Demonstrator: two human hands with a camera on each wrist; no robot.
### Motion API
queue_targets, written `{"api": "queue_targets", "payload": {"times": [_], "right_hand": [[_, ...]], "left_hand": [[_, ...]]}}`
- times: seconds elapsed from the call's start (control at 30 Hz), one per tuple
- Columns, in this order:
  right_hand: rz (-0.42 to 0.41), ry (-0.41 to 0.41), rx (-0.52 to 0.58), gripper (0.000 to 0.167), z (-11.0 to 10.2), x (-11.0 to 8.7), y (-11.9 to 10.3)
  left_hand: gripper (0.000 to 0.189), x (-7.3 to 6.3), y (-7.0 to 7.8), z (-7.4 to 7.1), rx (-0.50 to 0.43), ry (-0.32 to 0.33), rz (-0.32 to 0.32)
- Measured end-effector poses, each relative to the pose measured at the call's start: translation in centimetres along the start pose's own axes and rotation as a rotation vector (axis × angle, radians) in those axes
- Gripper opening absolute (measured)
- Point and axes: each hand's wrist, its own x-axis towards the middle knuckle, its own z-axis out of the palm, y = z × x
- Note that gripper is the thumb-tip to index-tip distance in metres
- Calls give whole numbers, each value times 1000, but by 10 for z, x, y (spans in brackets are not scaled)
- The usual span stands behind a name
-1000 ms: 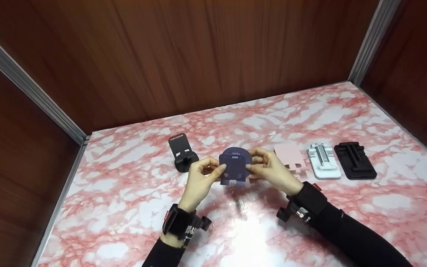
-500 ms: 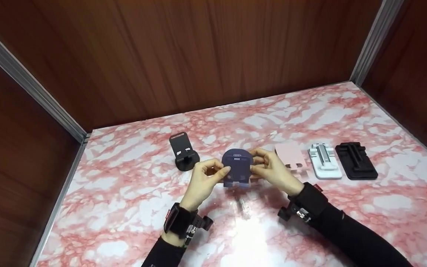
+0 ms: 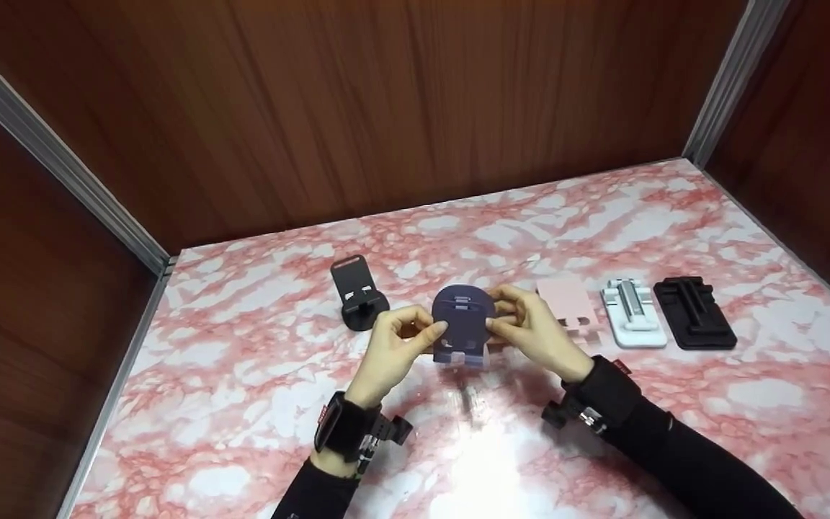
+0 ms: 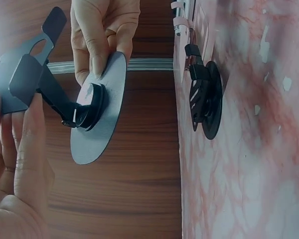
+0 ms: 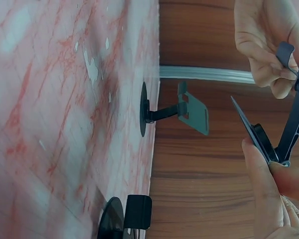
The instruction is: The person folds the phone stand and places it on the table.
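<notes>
A purple phone stand point(image 3: 463, 328) is held up off the table between both hands. My left hand point(image 3: 402, 347) pinches the side of its phone plate point(image 4: 26, 82), which has a bent lip at the bottom. With thumb and fingers, my right hand point(image 3: 530, 330) grips the round base disc point(image 4: 100, 122) at its edge. A hinged arm point(image 5: 293, 130) joins plate and disc, angled apart in both wrist views. The head view shows the disc behind the plate, its rounded top rising above it.
An upright black phone stand point(image 3: 357, 292) is at the left. To the right lie a pink stand point(image 3: 565, 303), a folded white one point(image 3: 632, 313) and a folded black one point(image 3: 694, 313). Another black stand point(image 5: 120, 219) shows in the right wrist view. Wood panels point(image 3: 386, 108) enclose the marbled table point(image 3: 242, 432).
The purple stand has shifted slightly right with my left hand, and its plate has tilted a little against the disc. Both hands keep their hold.
</notes>
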Motion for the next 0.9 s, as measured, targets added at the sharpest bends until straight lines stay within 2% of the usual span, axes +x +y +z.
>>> {"api": "queue_targets", "payload": {"times": [0.07,0.23,0.6,0.9], "right_hand": [[-23,9,-26,34,0,0,0],[-103,39,-114,30,1,-1,0],[-318,107,-309,22,3,-3,-3],[-384,117,-380,23,5,-5,-8]], "left_hand": [[15,0,0,0,8,-4,-19],[16,4,-18,-3,-17,-6,-35],[21,3,-20,-6,-36,-31,-46],[25,3,-21,-6,-52,-37,-86]]}}
